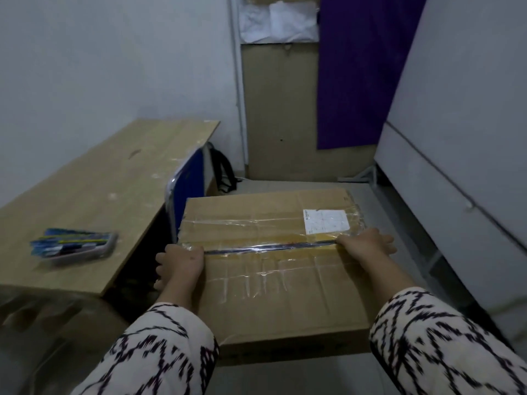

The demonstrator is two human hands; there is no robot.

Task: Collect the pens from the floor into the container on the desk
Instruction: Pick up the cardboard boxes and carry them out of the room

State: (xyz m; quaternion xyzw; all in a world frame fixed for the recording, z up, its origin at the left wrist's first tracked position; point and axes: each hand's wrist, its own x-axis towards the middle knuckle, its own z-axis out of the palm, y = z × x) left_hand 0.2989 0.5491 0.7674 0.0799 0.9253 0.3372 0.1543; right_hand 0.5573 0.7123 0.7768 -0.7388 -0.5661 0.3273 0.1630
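At the far left, a wooden surface (94, 189) runs along the white wall. Near its front edge lies the container (77, 249), a shallow clear tray lying flat; the pens (71, 240) are in it, blue ones, too blurred to count. Just right of the surface stands a blue chair back (189, 178), with a black bag (224, 172) on the floor behind it.

In the middle, a taped cardboard box (273, 269) sits between both arms, its top crossed by clear tape and a dark seam, with a white label (326, 221) toward its far right corner. The left hand (181, 263) is at the box's left edge, at the end of the seam; the grip is curled over that edge, fingers bent down the side. The right hand (366, 243) lies on the right edge at the other end of the seam, fingers reaching over the side; whether they curl onto the box or lie flat, I cannot tell. Both sleeves are white with black marks.

Behind the box is a brown panel (279, 109) with white paper (281, 21) above it, then a purple sheet (359, 69), then a pale wall (462, 115) at the right.
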